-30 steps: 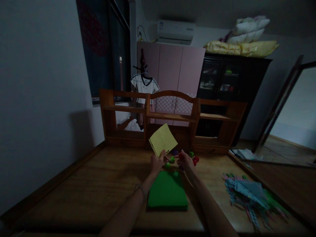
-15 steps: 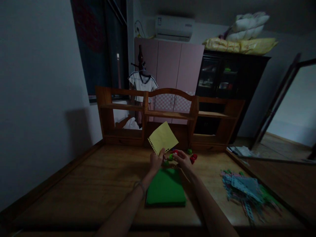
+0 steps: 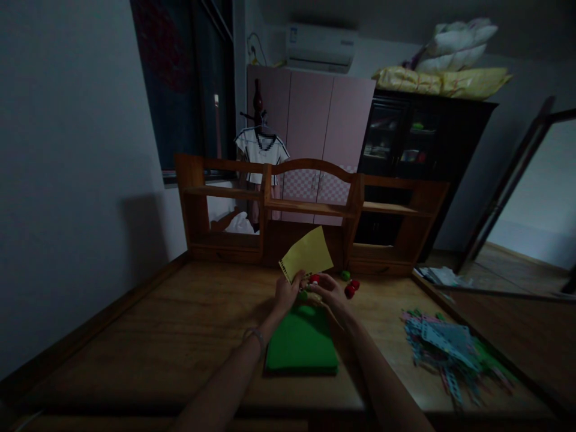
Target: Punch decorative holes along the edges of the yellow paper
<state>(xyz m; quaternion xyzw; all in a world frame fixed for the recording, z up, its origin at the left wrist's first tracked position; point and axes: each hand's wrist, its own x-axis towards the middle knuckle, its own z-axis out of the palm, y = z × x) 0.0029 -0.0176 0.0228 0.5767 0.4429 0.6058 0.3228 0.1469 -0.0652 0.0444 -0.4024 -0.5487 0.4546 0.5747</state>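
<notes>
A yellow perforated sheet (image 3: 308, 254) is pinched by its lower corner in the left hand (image 3: 287, 294) and held tilted above a green pad (image 3: 301, 347) on the wooden desk (image 3: 180, 336). A small red piece (image 3: 315, 278) is gripped in the right hand's (image 3: 329, 293) fingertips. Loose red and green pieces (image 3: 350, 290) lie just beyond. Coloured strips (image 3: 450, 354) are piled well apart to the right. The pad's far edge is hidden by the hands.

The sheet (image 3: 309, 254) is pale yellow, the pad (image 3: 300, 347) under it bright green. Small red and green pieces (image 3: 350, 289) dot the brown table (image 3: 180, 336).
</notes>
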